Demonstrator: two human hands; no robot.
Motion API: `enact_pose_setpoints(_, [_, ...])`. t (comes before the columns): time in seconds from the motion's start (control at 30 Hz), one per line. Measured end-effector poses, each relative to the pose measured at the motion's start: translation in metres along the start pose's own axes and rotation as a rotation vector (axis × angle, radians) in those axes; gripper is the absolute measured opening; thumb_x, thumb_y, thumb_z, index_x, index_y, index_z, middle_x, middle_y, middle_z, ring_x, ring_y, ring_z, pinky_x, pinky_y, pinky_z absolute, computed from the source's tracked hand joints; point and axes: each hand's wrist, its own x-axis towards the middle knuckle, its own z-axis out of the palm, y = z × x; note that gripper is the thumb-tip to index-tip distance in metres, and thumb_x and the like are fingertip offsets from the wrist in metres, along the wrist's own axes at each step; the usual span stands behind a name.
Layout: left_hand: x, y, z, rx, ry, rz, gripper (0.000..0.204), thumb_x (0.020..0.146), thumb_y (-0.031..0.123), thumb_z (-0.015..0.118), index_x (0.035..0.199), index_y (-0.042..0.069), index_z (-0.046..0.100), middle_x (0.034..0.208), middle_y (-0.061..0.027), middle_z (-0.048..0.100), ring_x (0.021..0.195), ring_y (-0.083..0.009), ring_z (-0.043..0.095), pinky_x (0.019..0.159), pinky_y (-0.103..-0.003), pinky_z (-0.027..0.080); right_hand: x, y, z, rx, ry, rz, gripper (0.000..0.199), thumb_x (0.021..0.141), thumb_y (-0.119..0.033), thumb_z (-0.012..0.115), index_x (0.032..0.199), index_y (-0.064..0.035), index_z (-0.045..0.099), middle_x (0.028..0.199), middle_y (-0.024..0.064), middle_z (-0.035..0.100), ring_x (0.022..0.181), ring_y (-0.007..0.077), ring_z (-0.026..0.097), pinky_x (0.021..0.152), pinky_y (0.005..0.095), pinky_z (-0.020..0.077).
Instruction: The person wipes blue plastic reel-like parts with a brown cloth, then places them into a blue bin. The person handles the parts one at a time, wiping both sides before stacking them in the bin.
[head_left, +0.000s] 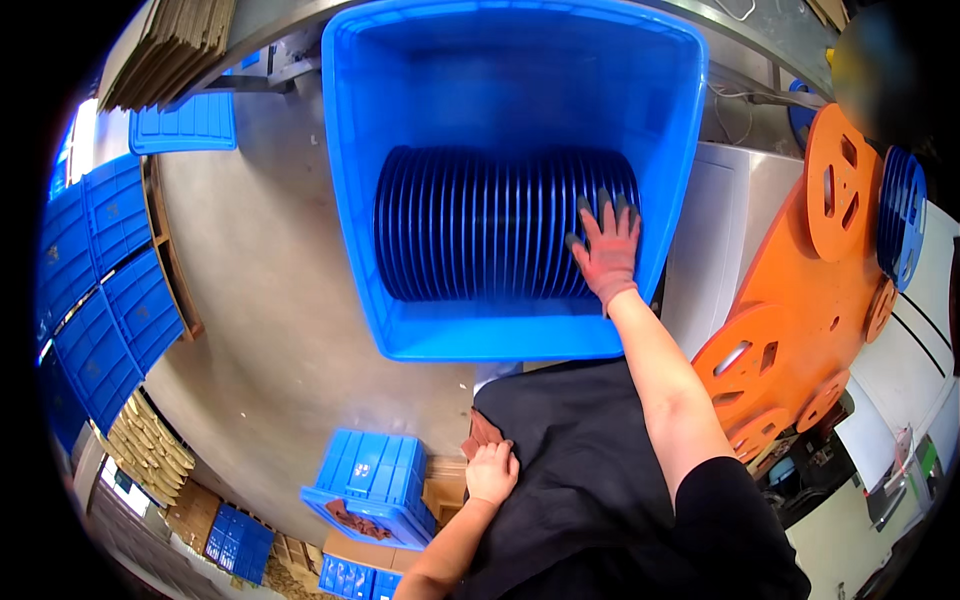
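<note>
Ahead of me stands a big blue plastic bin (pixel 515 332), open at the top. Inside it a row of dark blue discs (pixel 470 225) stands on edge, packed side by side. My right hand (pixel 608 248), in a red work glove with dark fingertips, rests on the discs at the row's right end, fingers spread. Down by my black apron (pixel 570 430), my bare left hand (pixel 492 472) is closed on a brown cloth (pixel 481 432).
Orange discs with cut-outs (pixel 838 185) lie on a large orange plate (pixel 800 290) to the right. Blue crates (pixel 110 290) stack at far left. A smaller blue crate (pixel 375 470) with brown cloth inside sits below. Cardboard sheets (pixel 180 45) lie at upper left.
</note>
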Motion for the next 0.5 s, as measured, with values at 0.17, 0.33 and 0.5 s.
enact_pose_setpoints(0.17, [0.0, -0.001, 0.0, -0.002, -0.044, -0.024, 0.02, 0.079, 0.019, 0.062, 0.096, 0.01, 0.066, 0.081, -0.0089, 0.062, 0.078, -0.0271, 0.062, 0.069, -0.039, 0.052, -0.009, -0.04, 0.004, 0.072, 0.154, -0.106, 0.067, 0.079, -0.052, 0.063, 0.135, -0.0188, 0.047, 0.14, 0.0183, 0.041, 0.131, 0.0456, 0.033, 0.109, 0.0657, 0.0144])
enact_pose_setpoints(0.33, [0.001, -0.005, 0.0, -0.035, -0.004, -0.02, 0.021, 0.078, 0.019, 0.062, 0.096, 0.009, 0.067, 0.082, -0.0093, 0.063, 0.079, -0.0273, 0.062, 0.07, -0.039, 0.052, -0.004, -0.073, -0.001, 0.107, 0.102, -0.385, 0.064, 0.078, -0.054, 0.064, 0.132, -0.0227, 0.05, 0.141, 0.0128, 0.041, 0.133, 0.04, 0.033, 0.109, 0.0664, 0.012])
enact_pose_setpoints(0.5, [-0.002, -0.003, 0.004, -0.012, -0.028, -0.028, 0.021, 0.079, 0.019, 0.062, 0.096, 0.01, 0.066, 0.084, -0.0093, 0.063, 0.08, -0.0275, 0.062, 0.071, -0.039, 0.052, -0.016, -0.073, -0.003, 0.066, -0.011, -0.368, 0.063, 0.081, -0.052, 0.062, 0.136, -0.0257, 0.049, 0.148, 0.0111, 0.035, 0.137, 0.0385, 0.029, 0.11, 0.0653, 0.0125])
